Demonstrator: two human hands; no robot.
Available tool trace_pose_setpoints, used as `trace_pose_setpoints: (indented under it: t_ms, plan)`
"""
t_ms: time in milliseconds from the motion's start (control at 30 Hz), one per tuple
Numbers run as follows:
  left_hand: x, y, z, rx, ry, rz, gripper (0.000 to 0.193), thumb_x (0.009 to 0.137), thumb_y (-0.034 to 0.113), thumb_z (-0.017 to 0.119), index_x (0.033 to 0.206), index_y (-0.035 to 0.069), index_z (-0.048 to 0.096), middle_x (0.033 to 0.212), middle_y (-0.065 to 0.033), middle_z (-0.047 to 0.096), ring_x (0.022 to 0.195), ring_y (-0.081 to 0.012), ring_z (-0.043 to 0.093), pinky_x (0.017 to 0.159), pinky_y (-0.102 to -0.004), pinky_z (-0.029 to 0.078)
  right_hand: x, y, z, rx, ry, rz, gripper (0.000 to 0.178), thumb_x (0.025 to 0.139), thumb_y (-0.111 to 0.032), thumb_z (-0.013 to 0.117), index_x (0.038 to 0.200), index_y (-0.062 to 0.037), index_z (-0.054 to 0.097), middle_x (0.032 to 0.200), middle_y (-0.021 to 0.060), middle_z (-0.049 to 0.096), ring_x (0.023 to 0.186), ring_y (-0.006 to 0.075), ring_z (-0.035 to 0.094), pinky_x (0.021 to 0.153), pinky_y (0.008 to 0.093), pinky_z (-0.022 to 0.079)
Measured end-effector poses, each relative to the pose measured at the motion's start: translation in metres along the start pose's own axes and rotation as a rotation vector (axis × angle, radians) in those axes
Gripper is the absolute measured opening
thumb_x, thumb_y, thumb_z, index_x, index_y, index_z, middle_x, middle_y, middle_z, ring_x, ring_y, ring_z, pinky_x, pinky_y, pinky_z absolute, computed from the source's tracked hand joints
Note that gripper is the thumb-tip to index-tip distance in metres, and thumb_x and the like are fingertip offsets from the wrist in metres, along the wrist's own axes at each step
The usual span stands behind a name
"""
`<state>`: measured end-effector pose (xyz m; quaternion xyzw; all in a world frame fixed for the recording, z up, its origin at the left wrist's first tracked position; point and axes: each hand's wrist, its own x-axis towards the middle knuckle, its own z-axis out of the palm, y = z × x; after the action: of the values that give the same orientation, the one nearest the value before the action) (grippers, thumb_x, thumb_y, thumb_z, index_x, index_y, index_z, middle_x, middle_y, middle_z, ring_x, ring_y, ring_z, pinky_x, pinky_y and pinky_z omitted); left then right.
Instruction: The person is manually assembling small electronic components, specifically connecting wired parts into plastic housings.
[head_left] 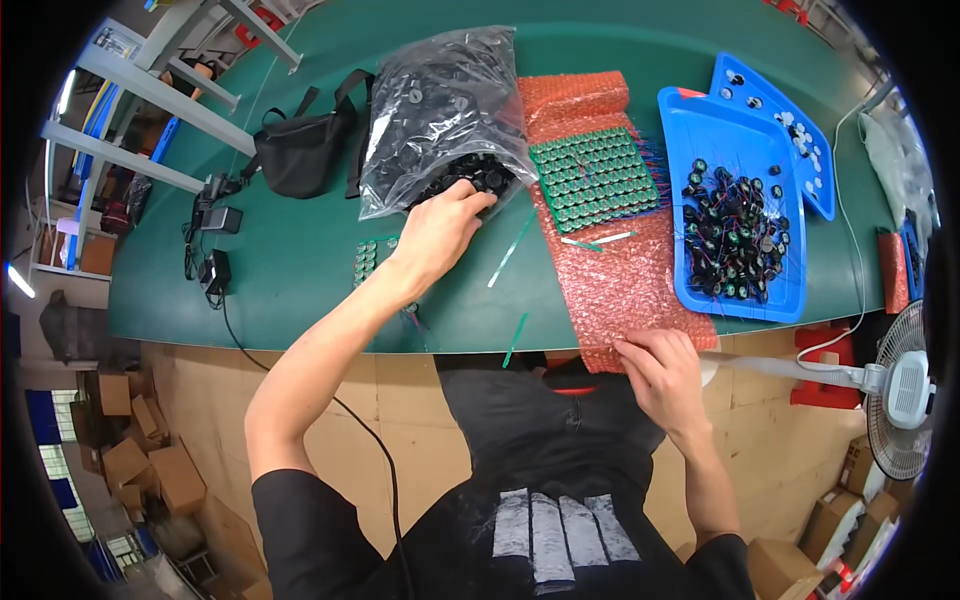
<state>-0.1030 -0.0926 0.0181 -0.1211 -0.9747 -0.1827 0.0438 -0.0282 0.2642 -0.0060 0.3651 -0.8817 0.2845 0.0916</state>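
Note:
My left hand (445,235) reaches to the mouth of a clear plastic bag (440,95) full of small black round parts (480,175). Its fingers are curled together with the tips partly hidden, so what they hold does not show. Loosely spread, the fingers of my right hand (665,375) rest on the near end of a red bubble-wrap sheet (610,285). On that sheet lies a green panel of small round circuit boards (595,180), with wires at its right side. A smaller piece of panel (365,262) sits beside my left forearm.
A blue tray (682,240) at the right holds many black round parts with thin wires; behind it stands another blue tray (825,195). Green strips (515,340) lie on the table (470,310). A black bag (305,150), power adapters (215,270) and a fan (905,390) stand around.

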Motion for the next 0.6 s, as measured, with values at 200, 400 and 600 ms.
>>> trace_pose_setpoints:
  t_ms: [200,400,600]
  plan:
    - [-0.006,-0.012,-0.003,-0.178,0.128,0.024,0.025,0.084,0.006,0.073,0.109,0.005,0.071,0.105,-0.0103,0.065,0.091,-0.034,0.067,0.08,-0.0428,0.055,-0.004,-0.001,-0.001,0.035,0.061,-0.02,0.025,0.077,-0.001,0.076,0.101,-0.0079,0.072,0.097,0.0056,0.068,0.09,0.026,0.064,0.08,0.0392,0.048]
    - [-0.063,0.0,-0.057,-0.839,0.372,-0.51,0.026,0.087,0.006,0.076,0.111,-0.001,0.069,0.104,-0.0087,0.072,0.095,-0.0156,0.07,0.085,-0.027,0.055,0.05,-0.024,0.007,0.172,-0.053,-0.083,0.025,0.08,-0.008,0.077,0.104,-0.0083,0.071,0.098,0.0063,0.068,0.088,0.0261,0.065,0.078,0.0386,0.049]
    - [-0.214,-0.002,-0.081,-0.832,0.808,-0.653,0.023,0.095,0.004,0.064,0.116,-0.004,0.063,0.116,-0.0144,0.066,0.11,-0.0244,0.067,0.095,-0.0343,0.055,0.151,-0.082,0.091,0.283,-0.291,-0.317,0.04,0.089,-0.031,0.072,0.12,-0.0071,0.064,0.104,0.0109,0.065,0.092,0.0332,0.067,0.082,0.0439,0.054]
